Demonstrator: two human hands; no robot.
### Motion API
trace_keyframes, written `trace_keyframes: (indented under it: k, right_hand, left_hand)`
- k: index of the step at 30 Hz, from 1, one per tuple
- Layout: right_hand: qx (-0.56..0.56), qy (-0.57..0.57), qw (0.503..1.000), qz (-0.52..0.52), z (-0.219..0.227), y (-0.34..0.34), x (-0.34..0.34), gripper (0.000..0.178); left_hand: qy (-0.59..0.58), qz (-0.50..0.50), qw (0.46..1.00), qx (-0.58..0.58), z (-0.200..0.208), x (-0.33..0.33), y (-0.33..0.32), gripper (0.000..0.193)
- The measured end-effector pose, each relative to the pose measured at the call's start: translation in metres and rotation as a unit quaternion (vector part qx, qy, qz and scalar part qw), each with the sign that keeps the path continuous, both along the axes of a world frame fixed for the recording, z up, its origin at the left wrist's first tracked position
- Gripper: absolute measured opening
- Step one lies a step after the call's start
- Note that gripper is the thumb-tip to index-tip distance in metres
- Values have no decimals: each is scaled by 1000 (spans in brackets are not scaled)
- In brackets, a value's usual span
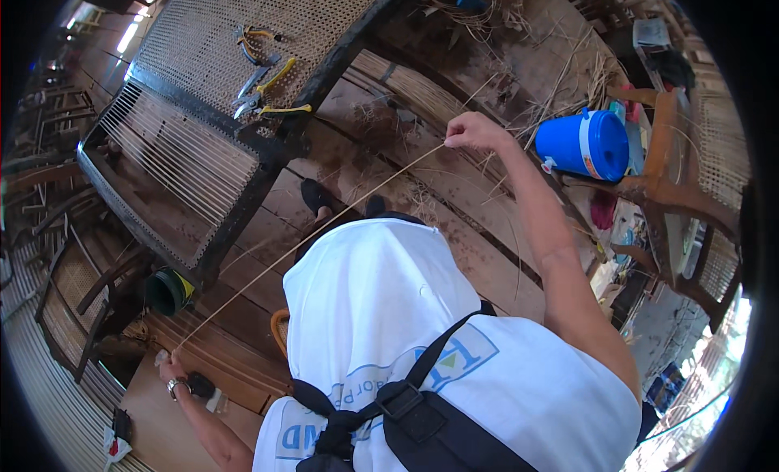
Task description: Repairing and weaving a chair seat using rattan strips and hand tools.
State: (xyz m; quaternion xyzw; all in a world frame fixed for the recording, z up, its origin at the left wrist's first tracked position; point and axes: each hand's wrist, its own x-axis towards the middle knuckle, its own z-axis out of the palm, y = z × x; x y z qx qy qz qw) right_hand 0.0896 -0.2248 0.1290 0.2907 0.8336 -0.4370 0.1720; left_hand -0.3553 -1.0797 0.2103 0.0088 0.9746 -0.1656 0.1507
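A long, thin cane strand (389, 180) runs taut on a slant across my front. My right hand (473, 133), arm stretched forward, pinches it near its far end, and a short tail sticks out past the fingers. At the lower left, my left hand (170, 366), with a watch on the wrist, is closed around the other end. Left of the strand stands a dark wooden frame with a woven cane panel (191, 34) and an opening strung with parallel strands (182, 147). Several pliers with yellow or orange handles (276, 76) lie on the woven panel.
A blue drink cooler (580, 145) stands at the right beside a brown wooden chair (661, 159). A bundle of cane strips (422, 90) and scraps lie on the plank floor (479, 253). A dark green bucket (165, 291) is below the frame; more chair frames (81, 285) stand left.
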Motion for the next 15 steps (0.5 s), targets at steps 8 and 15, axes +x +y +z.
trace_keyframes:
  k: [8,15]
  right_hand:
    - [152,53,982,104,-7,-88,-84,22]
    - [108,103,965,217,46,-197,-162,16]
  left_hand:
    - [6,-57,992,110,-5,39,118,60]
    - [9,-278,901,334,-1,157,400,49]
